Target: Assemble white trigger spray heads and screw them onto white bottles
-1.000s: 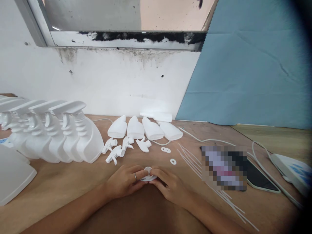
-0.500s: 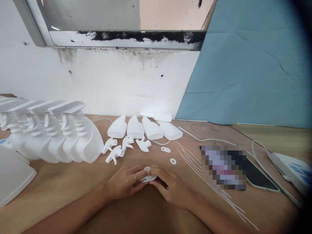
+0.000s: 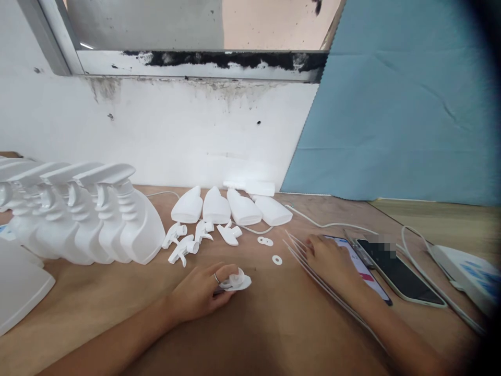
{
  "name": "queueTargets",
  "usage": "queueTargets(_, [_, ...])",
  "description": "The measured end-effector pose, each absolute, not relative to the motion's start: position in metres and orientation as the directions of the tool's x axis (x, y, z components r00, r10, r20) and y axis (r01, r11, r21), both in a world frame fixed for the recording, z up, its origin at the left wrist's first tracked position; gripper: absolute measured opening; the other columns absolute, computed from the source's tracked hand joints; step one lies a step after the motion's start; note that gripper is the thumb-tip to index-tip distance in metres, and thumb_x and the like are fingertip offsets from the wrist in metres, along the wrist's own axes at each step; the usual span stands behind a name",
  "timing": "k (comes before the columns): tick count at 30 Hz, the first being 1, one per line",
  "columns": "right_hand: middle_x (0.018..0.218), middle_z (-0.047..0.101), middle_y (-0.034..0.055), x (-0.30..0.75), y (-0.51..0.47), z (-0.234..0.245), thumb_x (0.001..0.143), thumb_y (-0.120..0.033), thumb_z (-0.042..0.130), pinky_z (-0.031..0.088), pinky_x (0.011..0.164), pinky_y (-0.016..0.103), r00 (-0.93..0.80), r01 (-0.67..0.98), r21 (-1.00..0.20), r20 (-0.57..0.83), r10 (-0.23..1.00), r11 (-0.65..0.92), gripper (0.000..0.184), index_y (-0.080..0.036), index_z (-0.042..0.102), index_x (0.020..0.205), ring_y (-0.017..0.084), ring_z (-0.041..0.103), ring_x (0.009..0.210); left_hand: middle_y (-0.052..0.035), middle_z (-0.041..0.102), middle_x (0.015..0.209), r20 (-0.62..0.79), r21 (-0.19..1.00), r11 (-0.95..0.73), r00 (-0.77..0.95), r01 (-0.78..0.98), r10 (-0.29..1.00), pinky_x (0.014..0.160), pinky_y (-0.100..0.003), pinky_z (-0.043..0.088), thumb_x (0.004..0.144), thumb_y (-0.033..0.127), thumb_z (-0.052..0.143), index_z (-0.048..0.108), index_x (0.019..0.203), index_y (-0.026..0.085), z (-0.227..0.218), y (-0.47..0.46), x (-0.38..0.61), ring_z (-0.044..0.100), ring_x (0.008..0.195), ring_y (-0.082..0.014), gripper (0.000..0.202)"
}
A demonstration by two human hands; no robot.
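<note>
My left hand (image 3: 203, 290) is closed round a white spray trigger head (image 3: 237, 281), with a round, pale part of it facing up beyond my fingers. To the right, my right hand (image 3: 326, 261) lies over thin white tubes (image 3: 324, 284), its fingers bent down at them. Its fingertips are hidden, so I cannot tell whether they pinch a tube. Several loose white trigger heads (image 3: 183, 249) lie ahead of my left hand. Flat white washers (image 3: 277, 260) lie between the trigger heads and the tubes.
White bottle-shaped covers (image 3: 216, 206) lie along the wall. Assembled white spray bottles (image 3: 141, 227) stand in a row on the left. Beyond my right hand are a lit phone (image 3: 371, 279), a dark phone (image 3: 403, 274), a white cable (image 3: 332, 224) and a white box (image 3: 465, 271).
My right hand has let go of the trigger head and moved right to the thin tubes, partly covering the lit phone. My left hand keeps the trigger head in nearly the same place.
</note>
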State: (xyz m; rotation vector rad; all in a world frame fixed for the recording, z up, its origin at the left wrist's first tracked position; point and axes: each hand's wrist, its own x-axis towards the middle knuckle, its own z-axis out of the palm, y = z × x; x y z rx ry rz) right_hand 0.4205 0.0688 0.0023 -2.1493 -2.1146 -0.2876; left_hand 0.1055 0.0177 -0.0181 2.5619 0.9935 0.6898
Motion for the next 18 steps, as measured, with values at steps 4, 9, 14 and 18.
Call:
queueTargets(4, [0.076,0.068,0.0128,0.435,0.072,0.003,0.08,-0.016,0.044,0.033,0.06,0.032,0.033,0.999,0.03,0.151,0.988,-0.038,0.022,-0.017,0.057,0.063,0.027,0.063,0.074,-0.0016,0.062,0.103,0.333,0.469,-0.703,0.63,0.534,0.701,0.074,-0.026,0.044,0.081,0.017,0.053,0.044,0.114,0.025,-0.018,0.017,0.107,0.058,0.086,-0.0162,0.035])
queueTargets(9, [0.076,0.068,0.0124,0.436,0.077,0.004,0.082,-0.018,0.043,0.036,0.059,0.031,0.059,0.997,-0.061,0.218,0.974,-0.047,0.018,-0.016,0.061,0.081,0.026,0.063,0.071,-0.0025,0.062,0.098,0.367,0.43,-0.728,0.633,0.534,0.681,0.07,-0.026,0.044,0.081,0.018,0.05,0.044,0.115,0.024,-0.022,0.017,0.107,0.058,0.082,-0.0164,0.035])
queueTargets(14, [0.084,0.064,0.0061,0.432,0.071,0.023,0.087,-0.028,0.046,0.041,0.056,0.03,0.106,0.739,-0.631,0.454,0.885,0.235,0.025,-0.022,0.057,0.109,0.018,0.059,0.059,-0.002,0.062,0.093,0.359,0.418,-0.718,0.625,0.556,0.693,0.069,-0.025,0.044,0.081,0.019,0.051,0.046,0.113,0.024,-0.024,0.017,0.107,0.058,0.078,-0.0162,0.033])
queueTargets(18, [0.096,0.061,0.0061,0.434,0.068,0.031,0.09,-0.038,0.046,0.037,0.045,0.03,0.106,0.213,-0.882,0.448,0.888,0.42,0.019,-0.031,0.061,0.101,0.014,0.052,0.051,-0.0018,0.062,0.105,0.305,0.492,-0.673,0.614,0.552,0.728,0.074,-0.026,0.045,0.081,0.019,0.053,0.039,0.122,0.026,-0.021,0.016,0.108,0.059,0.086,-0.0173,0.044])
